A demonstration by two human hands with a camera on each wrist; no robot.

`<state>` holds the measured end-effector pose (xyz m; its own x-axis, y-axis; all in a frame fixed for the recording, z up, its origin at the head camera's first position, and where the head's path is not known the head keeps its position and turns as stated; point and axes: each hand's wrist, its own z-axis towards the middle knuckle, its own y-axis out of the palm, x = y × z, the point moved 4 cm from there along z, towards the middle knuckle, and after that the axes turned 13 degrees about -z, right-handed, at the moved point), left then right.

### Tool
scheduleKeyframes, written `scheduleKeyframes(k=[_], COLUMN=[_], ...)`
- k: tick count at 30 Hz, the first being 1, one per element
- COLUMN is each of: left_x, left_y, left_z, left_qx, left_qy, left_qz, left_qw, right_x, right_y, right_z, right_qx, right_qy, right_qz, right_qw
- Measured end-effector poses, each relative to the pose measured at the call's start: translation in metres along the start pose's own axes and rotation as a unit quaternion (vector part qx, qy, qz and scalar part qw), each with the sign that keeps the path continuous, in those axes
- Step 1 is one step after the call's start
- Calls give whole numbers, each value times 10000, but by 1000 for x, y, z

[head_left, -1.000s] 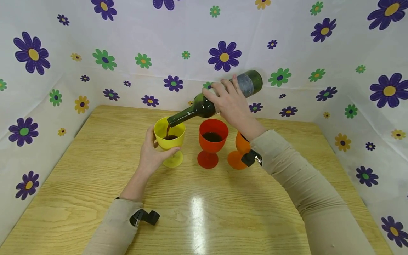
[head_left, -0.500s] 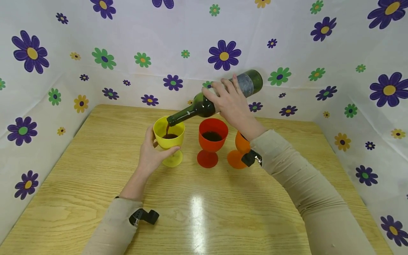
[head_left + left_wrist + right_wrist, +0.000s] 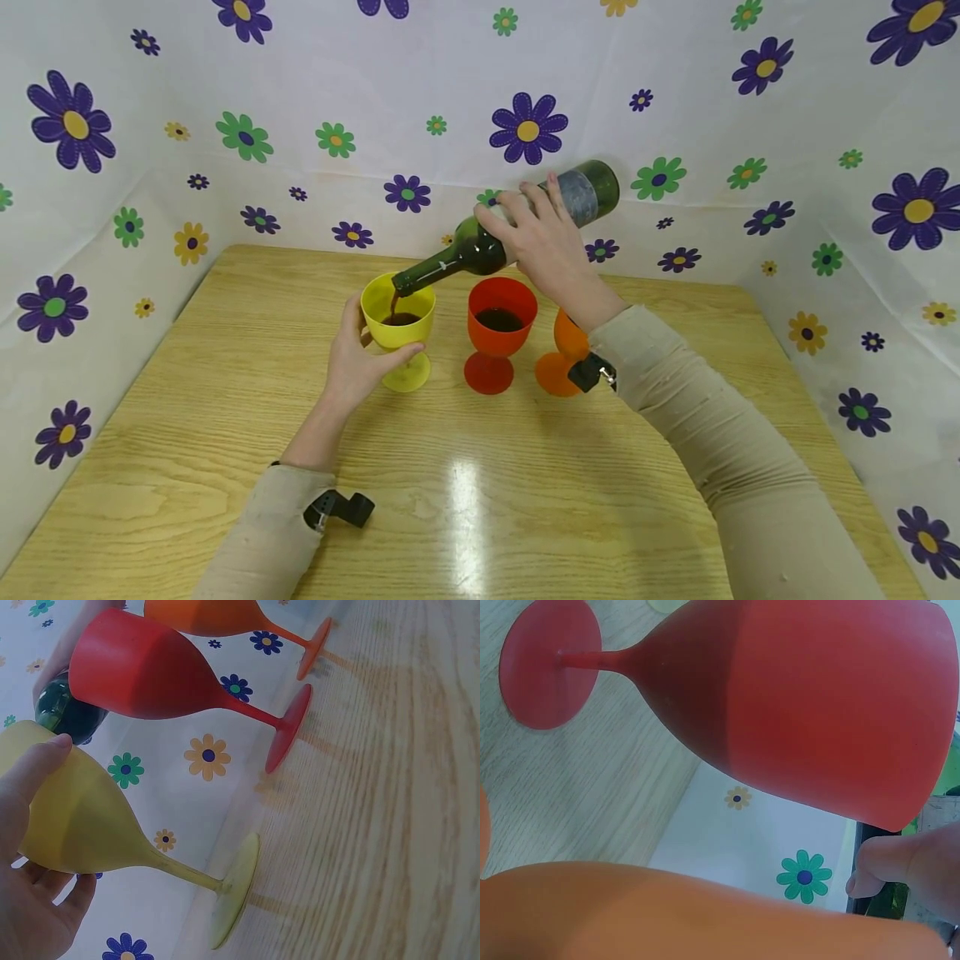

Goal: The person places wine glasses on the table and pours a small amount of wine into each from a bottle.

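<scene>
My right hand (image 3: 542, 237) grips a green glass wine bottle (image 3: 480, 248) around its labelled body, tilted with the neck down to the left. From its mouth a thin dark stream runs into the yellow goblet (image 3: 398, 310), where dark liquid lies at the bottom. Around the bowl of that goblet curls my left hand (image 3: 358, 354), thumb across the near side; its foot stands on the table. Just right is a red goblet (image 3: 502, 327) with dark liquid inside. An orange goblet (image 3: 558, 375) stands farther right, partly hidden by my right wrist.
The wooden table (image 3: 420, 483) carries all three goblets in a row near its back edge. Behind and at both sides hangs a white flowered cloth (image 3: 450, 75). In the right wrist view, the red goblet and the orange goblet (image 3: 667, 915) stand close to my right hand.
The dark stream keeps running into the yellow goblet. Both hands, the bottle and the goblets stay almost where they were; the head view shifts very slightly.
</scene>
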<state>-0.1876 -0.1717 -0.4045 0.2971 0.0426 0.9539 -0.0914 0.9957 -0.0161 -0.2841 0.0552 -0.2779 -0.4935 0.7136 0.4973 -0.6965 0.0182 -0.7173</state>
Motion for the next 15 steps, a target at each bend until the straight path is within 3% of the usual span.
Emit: scheduleKeyframes(k=[15], left_x=[1], left_y=[0], left_z=[0], left_qx=[-9], left_qy=[-2], left_qz=[4], left_qw=[10000], right_x=[-1], right_y=[-1], right_z=[1], right_qx=[79], right_qy=[-12], right_qz=[-33], right_qw=[10000])
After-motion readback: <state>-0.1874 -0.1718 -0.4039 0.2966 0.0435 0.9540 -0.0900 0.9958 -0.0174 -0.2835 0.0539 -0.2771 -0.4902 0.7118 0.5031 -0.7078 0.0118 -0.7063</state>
